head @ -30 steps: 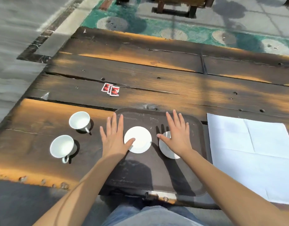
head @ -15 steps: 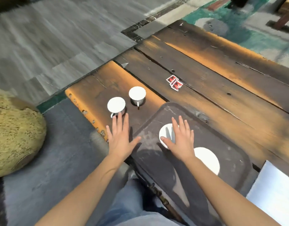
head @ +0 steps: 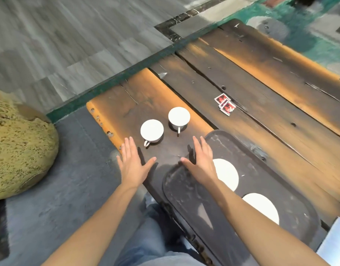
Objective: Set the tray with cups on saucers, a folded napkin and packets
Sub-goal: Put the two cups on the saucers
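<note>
Both of my hands are flat, fingers straight and close together, thumbs spread, and neither holds anything. My left hand [head: 131, 164] lies over the near edge of the wooden table [head: 261, 73], its fingertips just short of the handle of the nearer cup [head: 151, 130]. My right hand [head: 200, 162] lies across the left end of the dark tray [head: 232, 134], fingers reaching past the rim toward the cups. I cannot tell whether either palm presses on the surface or hovers above it.

My right wrist covers the near edge of one saucer [head: 227, 174], and my forearm cuts across the second saucer [head: 261, 207]; both are plain white discs lying flat on the tray, apart from each other. The tray is scuffed, with rounded corners, and its near end is hidden under my arm.

The nearer cup and the farther cup [head: 179, 116] stand upright on the table left of the tray, white, just beside each other, handles turned toward me. The red packets [head: 225, 104] lie overlapping on a plank beyond the tray; their print is too small to read. The white napkin [head: 334, 240] is cut off at the right edge, only a corner showing.
</note>
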